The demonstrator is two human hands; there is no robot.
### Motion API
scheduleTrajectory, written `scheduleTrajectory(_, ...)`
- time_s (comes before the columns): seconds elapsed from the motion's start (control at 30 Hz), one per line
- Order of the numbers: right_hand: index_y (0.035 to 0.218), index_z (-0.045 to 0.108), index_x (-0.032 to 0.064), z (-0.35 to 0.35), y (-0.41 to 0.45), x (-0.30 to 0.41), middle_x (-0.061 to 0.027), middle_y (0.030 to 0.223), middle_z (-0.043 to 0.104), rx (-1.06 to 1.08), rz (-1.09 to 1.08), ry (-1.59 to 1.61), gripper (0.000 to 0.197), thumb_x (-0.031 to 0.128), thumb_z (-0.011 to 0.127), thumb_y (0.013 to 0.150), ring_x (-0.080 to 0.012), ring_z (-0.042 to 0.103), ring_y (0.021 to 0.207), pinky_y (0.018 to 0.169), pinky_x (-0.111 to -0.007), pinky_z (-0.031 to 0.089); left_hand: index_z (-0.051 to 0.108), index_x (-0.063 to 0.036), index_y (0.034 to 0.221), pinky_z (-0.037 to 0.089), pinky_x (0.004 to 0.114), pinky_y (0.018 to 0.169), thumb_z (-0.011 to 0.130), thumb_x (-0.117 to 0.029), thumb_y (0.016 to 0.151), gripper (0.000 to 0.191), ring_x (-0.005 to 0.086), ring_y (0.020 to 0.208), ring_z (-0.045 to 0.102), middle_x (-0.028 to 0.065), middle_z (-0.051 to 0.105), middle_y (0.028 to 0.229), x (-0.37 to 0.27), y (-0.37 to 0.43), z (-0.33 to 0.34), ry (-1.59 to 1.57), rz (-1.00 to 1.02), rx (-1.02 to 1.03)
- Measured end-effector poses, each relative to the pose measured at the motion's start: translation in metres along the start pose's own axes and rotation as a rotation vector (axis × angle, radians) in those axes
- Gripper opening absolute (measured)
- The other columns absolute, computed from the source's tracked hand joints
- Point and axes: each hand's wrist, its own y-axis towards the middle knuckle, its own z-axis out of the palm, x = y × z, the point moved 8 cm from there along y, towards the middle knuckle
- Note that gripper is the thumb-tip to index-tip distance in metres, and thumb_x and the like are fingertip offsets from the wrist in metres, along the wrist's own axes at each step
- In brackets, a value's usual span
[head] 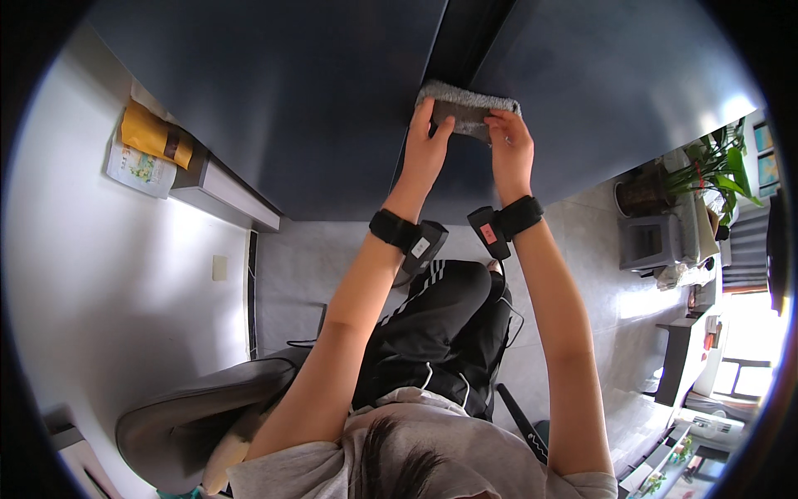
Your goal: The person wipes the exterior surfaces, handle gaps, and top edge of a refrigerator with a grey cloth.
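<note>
Both of my hands hold a folded grey fluffy cloth (467, 98) against a large dark flat surface, at the lower end of a black recessed strip (480, 37). My left hand (429, 137) grips the cloth's left end, thumb on its near face. My right hand (511, 140) pinches the right end with bent fingers. The cloth's near side looks browner and partly matted. Each wrist wears a black strap with a small black device, the left one (424, 244) with a white label, the right one (490, 233) with a red label.
A white wall and a narrow ledge (237, 193) with a yellow packet (153, 134) stand at the left. A grey padded chair (206, 399) is lower left. On the right are a potted plant (717, 168) and a grey plastic stool (650, 242). A thin cable (517, 330) hangs by my legs.
</note>
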Motion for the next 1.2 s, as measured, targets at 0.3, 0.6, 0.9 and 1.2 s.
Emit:
scheduleTrajectory(0.3, 0.108, 0.054, 0.0029, 0.001, 0.003, -0.008, -0.0075, 0.096, 0.064, 0.125, 0.039, 0.163, 0.024, 0.001, 0.052, 0.084, -0.0165, 0.059, 0.093, 0.082, -0.027, 0.045, 0.044, 0.0021, 0.127, 0.033, 0.034, 0.101, 0.051, -0.027, 0.092, 0.046, 0.0308, 0.121, 0.042, 0.0193, 0.046, 0.128, 0.027, 0.009, -0.008, 0.235, -0.073, 0.032)
scheduleTrajectory(0.6, 0.12, 0.043, 0.0066, 0.026, -0.026, -0.067, -0.0114, 0.107, 0.059, 0.268, 0.251, 0.223, 0.04, -0.001, 0.055, 0.082, -0.0159, 0.054, 0.098, 0.088, -0.027, 0.042, 0.051, 0.0028, 0.118, 0.038, 0.038, 0.096, 0.05, -0.033, 0.091, 0.045, 0.0368, 0.114, 0.047, 0.0238, 0.051, 0.12, 0.037, -0.006, -0.018, 0.538, -0.017, 0.053)
scheduleTrajectory(0.9, 0.118, 0.044, 0.0047, 0.0, 0.0, -0.016, -0.0106, 0.101, 0.059, 0.16, 0.234, 0.385, 0.038, -0.001, 0.055, 0.082, -0.0163, 0.055, 0.096, 0.086, -0.027, 0.043, 0.053, 0.0039, 0.111, 0.041, 0.038, 0.09, 0.051, -0.033, 0.091, 0.043, 0.0372, 0.108, 0.051, 0.0237, 0.055, 0.113, -0.048, 0.007, 0.016, 0.495, 0.033, 0.094)
scheduleTrajectory(1.2, 0.123, 0.039, 0.0098, 0.004, 0.004, -0.019, -0.0066, 0.105, 0.059, 0.224, 0.203, 0.397, 0.041, 0.008, 0.056, 0.085, -0.0123, 0.052, 0.096, 0.086, -0.026, 0.04, 0.049, 0.0045, 0.121, 0.041, 0.037, 0.093, 0.052, -0.031, 0.091, 0.047, 0.0355, 0.112, 0.052, 0.0243, 0.054, 0.118, -0.044, 0.008, 0.014, 0.506, 0.107, 0.05)
